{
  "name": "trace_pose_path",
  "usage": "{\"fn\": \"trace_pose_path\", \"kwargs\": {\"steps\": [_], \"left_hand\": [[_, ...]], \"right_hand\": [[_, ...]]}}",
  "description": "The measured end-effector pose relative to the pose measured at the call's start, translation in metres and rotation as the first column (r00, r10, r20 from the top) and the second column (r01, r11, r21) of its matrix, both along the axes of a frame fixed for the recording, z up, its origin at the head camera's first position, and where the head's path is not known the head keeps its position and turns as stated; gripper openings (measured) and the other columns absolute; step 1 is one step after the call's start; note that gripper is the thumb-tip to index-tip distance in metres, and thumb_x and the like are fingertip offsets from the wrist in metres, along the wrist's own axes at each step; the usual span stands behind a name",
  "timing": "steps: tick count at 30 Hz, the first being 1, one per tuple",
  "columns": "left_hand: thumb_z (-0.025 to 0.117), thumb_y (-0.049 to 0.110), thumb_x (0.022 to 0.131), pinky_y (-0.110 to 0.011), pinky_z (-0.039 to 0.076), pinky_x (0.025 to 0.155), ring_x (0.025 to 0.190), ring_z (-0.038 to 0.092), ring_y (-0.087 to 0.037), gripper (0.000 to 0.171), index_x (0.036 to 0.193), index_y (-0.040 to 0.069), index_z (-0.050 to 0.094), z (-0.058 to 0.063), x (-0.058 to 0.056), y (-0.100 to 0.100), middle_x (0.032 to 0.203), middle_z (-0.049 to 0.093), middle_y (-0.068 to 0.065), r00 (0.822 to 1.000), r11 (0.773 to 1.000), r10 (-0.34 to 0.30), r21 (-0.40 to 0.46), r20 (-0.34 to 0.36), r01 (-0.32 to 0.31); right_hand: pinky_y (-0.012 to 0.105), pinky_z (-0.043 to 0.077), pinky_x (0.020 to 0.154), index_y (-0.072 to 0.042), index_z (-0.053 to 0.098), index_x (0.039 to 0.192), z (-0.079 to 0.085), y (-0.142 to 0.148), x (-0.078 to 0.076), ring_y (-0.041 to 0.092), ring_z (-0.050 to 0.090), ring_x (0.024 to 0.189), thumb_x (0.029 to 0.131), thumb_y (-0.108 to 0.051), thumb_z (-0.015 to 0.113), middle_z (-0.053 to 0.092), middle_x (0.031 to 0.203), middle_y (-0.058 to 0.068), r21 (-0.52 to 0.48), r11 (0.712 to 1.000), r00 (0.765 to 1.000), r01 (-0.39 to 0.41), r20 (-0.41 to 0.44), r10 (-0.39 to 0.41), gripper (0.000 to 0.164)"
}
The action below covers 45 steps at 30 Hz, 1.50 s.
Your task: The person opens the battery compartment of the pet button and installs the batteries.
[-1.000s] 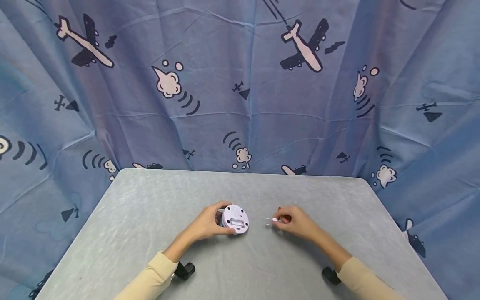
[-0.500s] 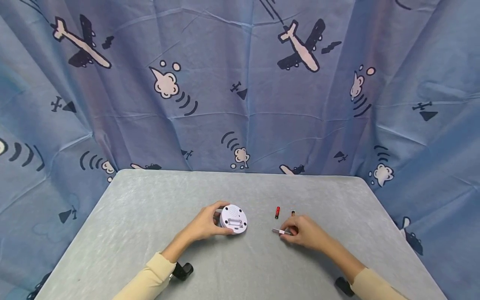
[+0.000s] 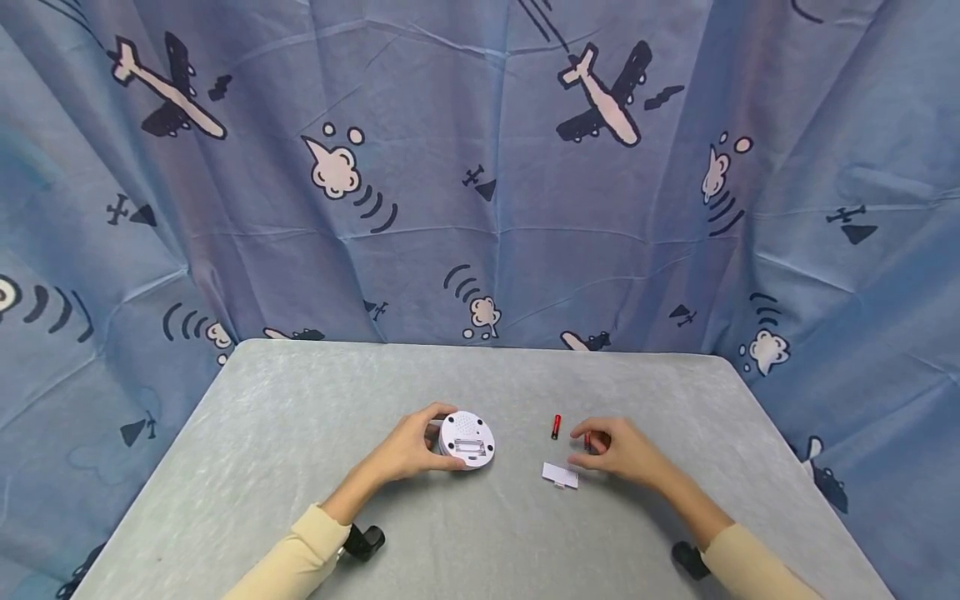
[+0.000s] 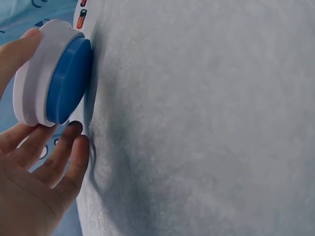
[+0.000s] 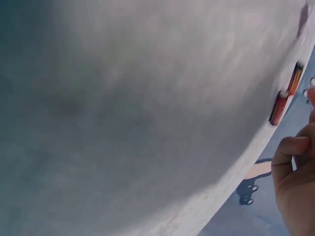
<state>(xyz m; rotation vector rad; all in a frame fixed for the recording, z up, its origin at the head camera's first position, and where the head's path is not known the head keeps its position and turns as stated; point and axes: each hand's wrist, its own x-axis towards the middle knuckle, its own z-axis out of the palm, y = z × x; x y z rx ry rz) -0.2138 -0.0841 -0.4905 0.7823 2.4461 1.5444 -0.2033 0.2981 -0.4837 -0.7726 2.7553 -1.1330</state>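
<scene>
My left hand (image 3: 411,443) grips a round white sound button (image 3: 467,427) between thumb and fingers. Its underside, with speaker holes and an uncovered battery compartment, faces up toward the head camera. In the left wrist view the blue dome (image 4: 70,81) on its other side shows. My right hand (image 3: 621,452) is over the table to the right, thumb and index finger spread apart and nothing between them. Partly behind those fingers lies a red battery (image 3: 587,440). Another red battery (image 3: 556,427) lies just left of the hand. A white battery cover (image 3: 560,475) lies flat nearer the person.
The light grey cloth-covered table (image 3: 315,400) runs back to a blue curtain (image 3: 420,275) printed with planes. A black wrist-camera mount (image 3: 365,543) sits under the left sleeve, and a similar mount (image 3: 688,560) under the right.
My right hand carried the battery cover right and toward the person, laid it down, let go, then shifted toward the right-hand battery. The left hand keeps its hold on the sound button.
</scene>
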Motion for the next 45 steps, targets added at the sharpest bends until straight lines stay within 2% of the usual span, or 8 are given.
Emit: {"fn": "trace_pose_path", "kwargs": {"steps": [7,14,19,26,29,37,45], "left_hand": [[0.097,0.018,0.069,-0.041,0.056,0.083,0.105,0.066,-0.026,0.074,0.131,0.002,0.06,-0.004,-0.003,-0.001,0.119,0.067,-0.011,0.999,0.999,0.039,0.024,-0.018,-0.038],[0.098,0.016,0.066,-0.039,0.057,0.081,0.1,0.067,-0.026,0.071,0.126,0.004,0.061,-0.008,-0.01,0.002,0.115,0.068,-0.012,0.994,0.991,0.104,0.089,-0.021,-0.102],[0.098,0.016,0.066,-0.037,0.056,0.083,0.102,0.066,-0.025,0.072,0.125,0.004,0.059,-0.01,-0.014,0.005,0.117,0.067,-0.012,0.994,0.993,0.105,0.059,-0.01,-0.105],[0.098,0.015,0.066,-0.039,0.056,0.085,0.106,0.066,-0.027,0.074,0.127,0.004,0.057,-0.013,-0.014,0.004,0.123,0.065,-0.011,0.996,0.995,0.084,0.054,-0.031,-0.082],[0.097,0.015,0.067,-0.039,0.055,0.085,0.11,0.065,-0.028,0.075,0.13,0.003,0.056,-0.012,-0.013,0.002,0.126,0.063,-0.012,0.997,0.997,0.067,0.051,-0.043,-0.065],[0.097,0.013,0.068,-0.041,0.054,0.088,0.115,0.063,-0.031,0.08,0.135,0.004,0.054,-0.006,-0.009,-0.002,0.13,0.062,-0.012,0.999,0.999,0.046,0.029,-0.02,-0.045],[0.096,0.014,0.07,-0.042,0.053,0.091,0.117,0.062,-0.032,0.079,0.136,0.005,0.055,-0.004,-0.007,-0.005,0.134,0.06,-0.011,0.999,0.999,0.05,0.011,-0.006,-0.05]], "right_hand": [[0.025,0.036,0.053,-0.007,0.074,0.109,-0.003,0.0,-0.017,0.007,0.042,0.057,0.078,-0.035,0.09,0.045,0.063,-0.009,0.06,0.991,0.993,0.121,0.004,-0.122,0.045],[0.025,0.032,0.052,-0.008,0.074,0.112,-0.002,-0.013,-0.026,0.006,0.039,0.055,0.074,-0.04,0.092,0.044,0.061,-0.011,0.15,0.978,0.989,0.145,-0.04,-0.14,0.053],[0.026,0.029,0.051,-0.01,0.075,0.11,0.0,-0.019,-0.029,0.007,0.037,0.053,0.074,-0.042,0.091,0.044,0.06,-0.01,0.219,0.96,0.985,0.173,-0.034,-0.169,0.051],[0.027,0.03,0.053,-0.014,0.075,0.106,-0.001,-0.026,-0.033,0.009,0.042,0.058,0.077,-0.037,0.09,0.048,0.064,-0.008,0.278,0.943,0.983,0.181,-0.021,-0.182,0.039],[0.028,0.031,0.053,-0.014,0.074,0.106,-0.001,-0.027,-0.034,0.009,0.043,0.059,0.078,-0.034,0.09,0.048,0.065,-0.008,0.281,0.942,0.983,0.183,-0.017,-0.185,0.038],[0.027,0.033,0.054,-0.01,0.072,0.105,-0.002,-0.027,-0.035,0.009,0.044,0.058,0.079,-0.03,0.089,0.048,0.064,-0.007,0.262,0.951,0.986,0.164,-0.049,-0.157,0.037],[0.025,0.034,0.051,-0.008,0.07,0.103,0.001,-0.032,-0.028,0.007,0.041,0.054,0.079,-0.024,0.09,0.046,0.061,-0.008,0.11,0.982,0.988,0.154,-0.01,-0.154,0.035]]}}
